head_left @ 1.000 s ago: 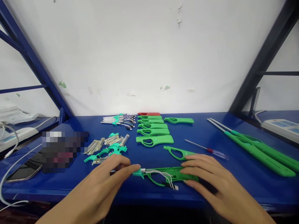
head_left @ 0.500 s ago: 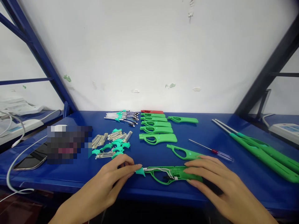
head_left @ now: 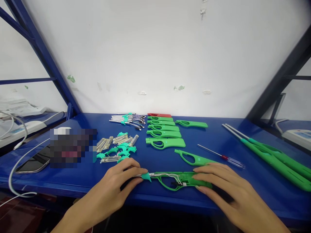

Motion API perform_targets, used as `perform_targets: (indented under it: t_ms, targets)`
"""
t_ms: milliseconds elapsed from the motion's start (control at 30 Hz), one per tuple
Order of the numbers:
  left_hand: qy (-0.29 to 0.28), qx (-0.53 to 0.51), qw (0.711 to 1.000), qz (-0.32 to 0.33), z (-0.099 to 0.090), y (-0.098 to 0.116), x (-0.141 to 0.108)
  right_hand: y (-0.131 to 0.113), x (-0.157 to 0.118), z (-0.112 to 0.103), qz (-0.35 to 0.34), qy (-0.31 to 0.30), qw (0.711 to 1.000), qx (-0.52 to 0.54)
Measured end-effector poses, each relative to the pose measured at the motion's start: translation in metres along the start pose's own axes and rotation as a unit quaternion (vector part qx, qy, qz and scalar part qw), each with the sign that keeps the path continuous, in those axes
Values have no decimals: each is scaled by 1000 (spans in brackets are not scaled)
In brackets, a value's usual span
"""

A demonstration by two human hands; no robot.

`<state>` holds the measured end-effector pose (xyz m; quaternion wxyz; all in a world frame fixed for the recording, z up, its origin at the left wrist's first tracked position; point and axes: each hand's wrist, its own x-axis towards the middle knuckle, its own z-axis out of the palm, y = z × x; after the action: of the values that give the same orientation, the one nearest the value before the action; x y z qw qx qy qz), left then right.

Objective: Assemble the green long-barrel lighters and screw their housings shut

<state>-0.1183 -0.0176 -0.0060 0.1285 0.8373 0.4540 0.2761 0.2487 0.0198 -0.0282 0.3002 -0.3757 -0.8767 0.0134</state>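
Note:
At the table's front edge lies an open green lighter half-shell point(head_left: 167, 183), with white wires and a black piece inside. My left hand point(head_left: 123, 181) pinches the metal rod by its teal collar point(head_left: 146, 176), at the shell's narrow left end. My right hand point(head_left: 223, 184) grips the shell's wide right end between thumb and fingers. Just behind it sits another green half-shell point(head_left: 194, 158), its right end partly hidden by my right hand.
Clear tanks point(head_left: 104, 144) and teal parts point(head_left: 125, 149) lie left of centre, metal rods point(head_left: 123, 119) behind them. Green shells point(head_left: 167, 143) are stacked in a row. At right are a screwdriver point(head_left: 230, 160) and long lighters point(head_left: 272, 158). A phone point(head_left: 34, 161) is at left.
The view has shifted slightly. My left hand's fingers have moved a little, and more of the rod shows left of the teal collar. My right hand keeps its grip.

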Motion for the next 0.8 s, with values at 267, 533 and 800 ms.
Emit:
perform_targets:
  t_ms: [267, 533, 800]
  targets:
    - [32, -20, 998, 54, 0, -2, 6, 0, -2, 0, -5, -3, 1000, 0]
    - [10, -11, 999, 38, 3, 1, 9, 2, -1, 1, -22, -6, 1000, -10]
    - [14, -20, 999, 27, 4, 2, 7, 0, -1, 1, -15, 2, 1000, -2]
